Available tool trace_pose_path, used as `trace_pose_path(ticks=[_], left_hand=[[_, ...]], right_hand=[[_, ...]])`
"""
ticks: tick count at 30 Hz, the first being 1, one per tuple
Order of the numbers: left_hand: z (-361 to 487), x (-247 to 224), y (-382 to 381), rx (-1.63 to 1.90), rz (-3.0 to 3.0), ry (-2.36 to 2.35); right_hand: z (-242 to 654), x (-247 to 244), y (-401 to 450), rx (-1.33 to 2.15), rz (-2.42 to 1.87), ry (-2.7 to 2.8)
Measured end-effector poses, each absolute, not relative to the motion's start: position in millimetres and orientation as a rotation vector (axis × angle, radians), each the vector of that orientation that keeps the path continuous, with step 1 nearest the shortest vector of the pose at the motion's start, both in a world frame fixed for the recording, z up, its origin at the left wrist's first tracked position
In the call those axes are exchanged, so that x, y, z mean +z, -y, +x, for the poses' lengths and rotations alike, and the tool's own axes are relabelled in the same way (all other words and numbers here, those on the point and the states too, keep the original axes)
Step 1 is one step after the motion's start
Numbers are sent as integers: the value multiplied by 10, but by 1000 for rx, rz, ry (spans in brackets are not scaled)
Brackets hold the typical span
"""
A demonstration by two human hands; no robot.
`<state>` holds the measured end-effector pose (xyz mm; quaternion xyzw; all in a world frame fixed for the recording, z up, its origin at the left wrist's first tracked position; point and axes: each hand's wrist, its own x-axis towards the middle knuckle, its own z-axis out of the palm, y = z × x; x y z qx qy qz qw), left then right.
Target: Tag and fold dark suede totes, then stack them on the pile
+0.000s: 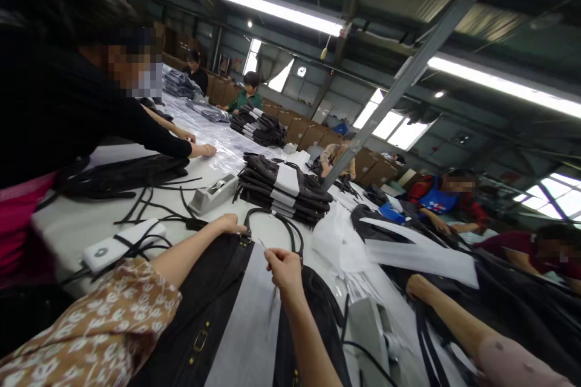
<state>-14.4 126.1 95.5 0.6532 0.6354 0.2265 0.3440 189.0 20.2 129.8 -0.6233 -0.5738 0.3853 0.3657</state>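
A black handbag (190, 290) lies before me, with brass buckles and a wide band of white paper (245, 314) down its middle. My left hand (230, 225) is closed at the bag's top edge, its fingertips at the buckle where the handle (293, 233) joins. Over the paper band, my right hand (285, 267) pinches a thin, pale thing whose tip points up and left. What kind of thing it is, I cannot make out. A blurred thin shape hangs below that hand.
Behind the bag are stacked black bags (284, 190) with white bands and a grey tape dispenser (213, 193). Another dispenser (372, 332) stands at right. A white box (124, 245) with black cords lies left. A co-worker's hand (420, 287) rests nearby; other people work around the table.
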Motion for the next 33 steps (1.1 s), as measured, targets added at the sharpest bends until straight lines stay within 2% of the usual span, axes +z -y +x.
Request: trace_pose_path(ticks=[6,16,33], left_hand=[[14,463,-1359,533,1773,-1602],[-125,271,-1417,660,1525,-1047],[-242,141,-1481,699,1375,-944]], right_hand=[[1663,963,-556,674,-1825,1790],[1262,636,-910,423,-1940,1837],[1252,253,-1040,588,-1758,1604]])
